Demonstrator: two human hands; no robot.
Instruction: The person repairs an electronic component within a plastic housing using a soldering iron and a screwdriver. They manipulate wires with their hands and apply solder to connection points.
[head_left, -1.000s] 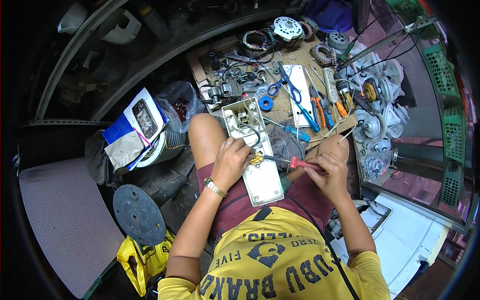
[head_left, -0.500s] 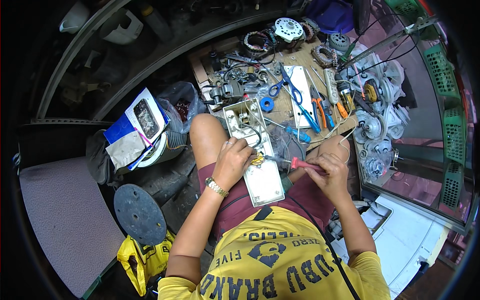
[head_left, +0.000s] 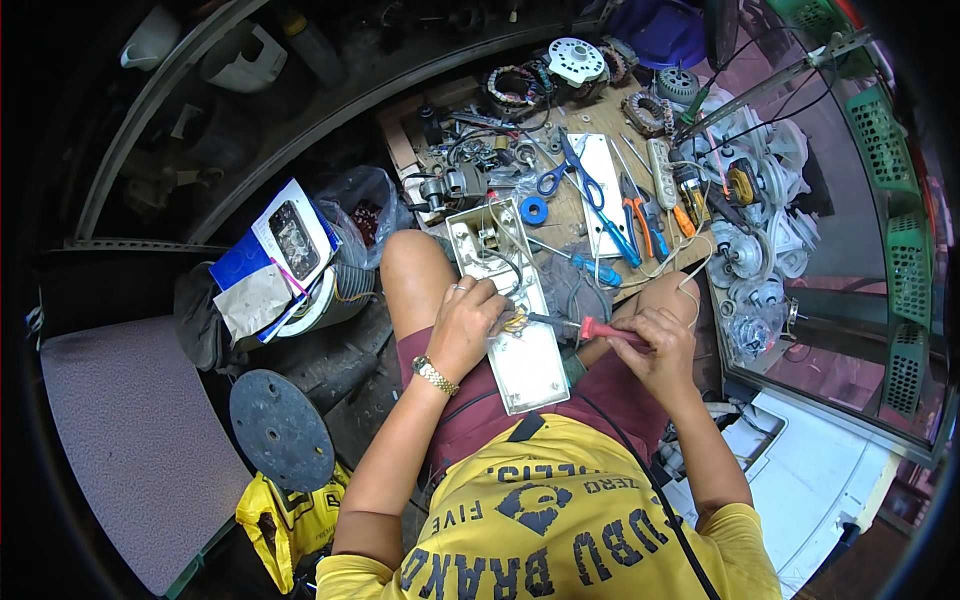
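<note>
A long, shallow, off-white casing (head_left: pixel 531 372) lies open across my lap, with wires and small parts inside its far half. My left hand (head_left: pixel 470 322) rests over the casing's left edge. Its fingers are closed at a small yellow part (head_left: pixel 515 323) in the middle of it; the fingertips are partly hidden. My right hand (head_left: pixel 660 343) grips the red handle of a soldering iron (head_left: pixel 600 330). The iron's dark barrel points left, and its end is at the yellow part, though exact contact cannot be made out.
Beyond my knees, a wooden board (head_left: pixel 553 240) holds blue scissors (head_left: pixel 570 172), pliers (head_left: pixel 638 215), a blue screwdriver (head_left: pixel 597 268) and a blue ring (head_left: pixel 534 209). Bagged pale motor parts (head_left: pixel 745 250) sit at right. A round dark plate (head_left: pixel 281 430) and a bucket (head_left: pixel 312 310) stand left.
The soldering iron's barrel has shifted very slightly at the yellow part. Both hands stay in nearly the same place, and the casing has barely moved.
</note>
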